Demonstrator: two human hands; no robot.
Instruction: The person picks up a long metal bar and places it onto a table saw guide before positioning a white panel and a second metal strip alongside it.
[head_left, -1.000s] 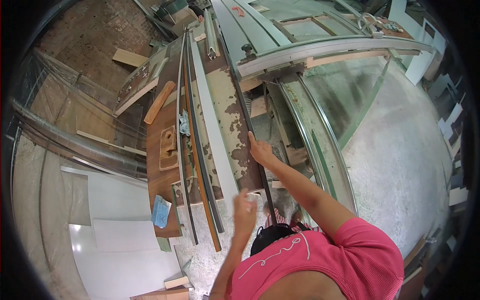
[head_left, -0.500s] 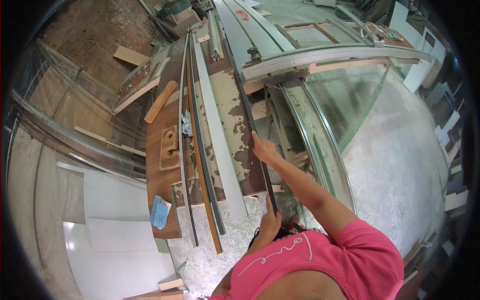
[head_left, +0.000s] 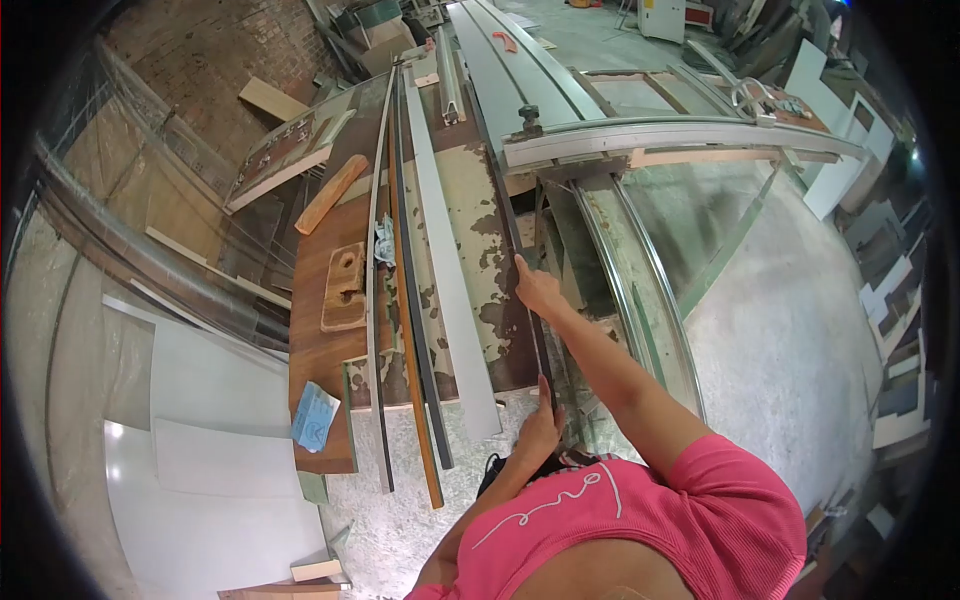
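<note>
Both your hands are on a long dark strip (head_left: pixel 507 215), which runs lengthwise along the right edge of the workbench (head_left: pixel 470 220), its near end close to your body. Your left hand (head_left: pixel 540 432) is at that near end, just in front of your pink shirt (head_left: pixel 640 520), closed around the strip with the index finger pointing forward along it. Your right hand (head_left: pixel 541 291) is farther up the strip, its index finger against it; the other fingers are partly hidden, so I cannot tell whether they close around it. To the left of your hands, a wide white strip (head_left: pixel 455 300) lies on the bench's patchy, peeling surface, its near end overhanging the edge. Beside it lie a dark grey strip (head_left: pixel 423 375), an orange-brown strip (head_left: pixel 413 390) and a narrow pale-edged strip (head_left: pixel 374 350), which also overhang. Farther left are a crumpled wrapper (head_left: pixel 385 241), a wooden block (head_left: pixel 345 300) with holes, a rough wooden piece (head_left: pixel 332 195) and a blue-and-white item (head_left: pixel 315 416) near the bench corner. To your right, shiny metal rails (head_left: pixel 657 270) run beside the bench, below a long metal fence (head_left: pixel 680 140) with a black knob (head_left: pixel 529 117).
</note>
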